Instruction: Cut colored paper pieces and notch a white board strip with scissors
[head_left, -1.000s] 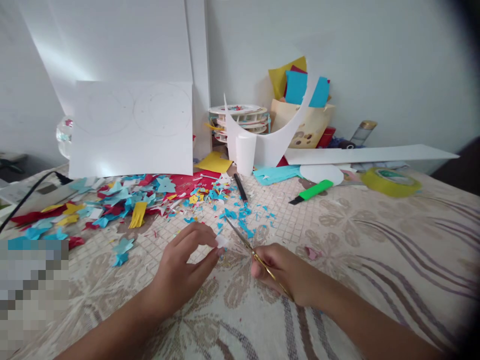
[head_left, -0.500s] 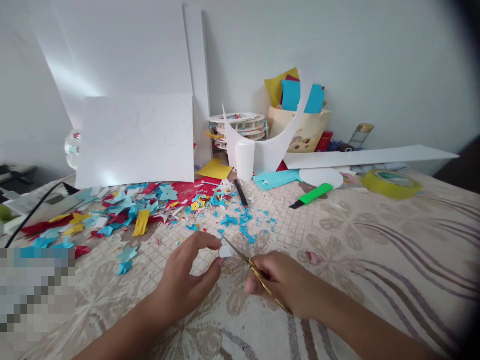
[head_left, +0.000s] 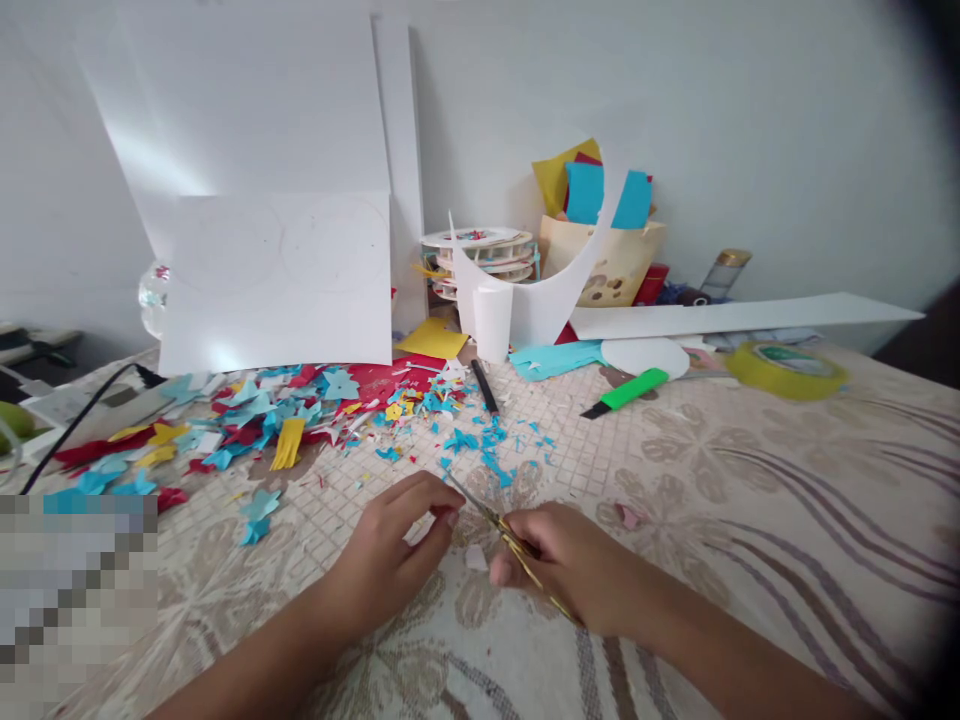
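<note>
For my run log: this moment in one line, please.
left hand: curled, grip unclear; right hand: holding gold scissors; white scrap: between hands

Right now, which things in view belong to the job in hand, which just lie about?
Likely the job:
Gold-handled metal scissors in the right hand
Small white paper piece between this and the left hand
Scattered blue paper scraps, perhaps offcuts

Likely lying about:
Bright green, black-tipped tool
Round yellow tape roll
Upright white cylinder
Slim black stick

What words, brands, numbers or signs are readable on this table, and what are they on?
None can be read for certain.
Yellow tape roll: green label inside, too blurred.
Red paper among the scraps: faint pale marks, too small.
</note>
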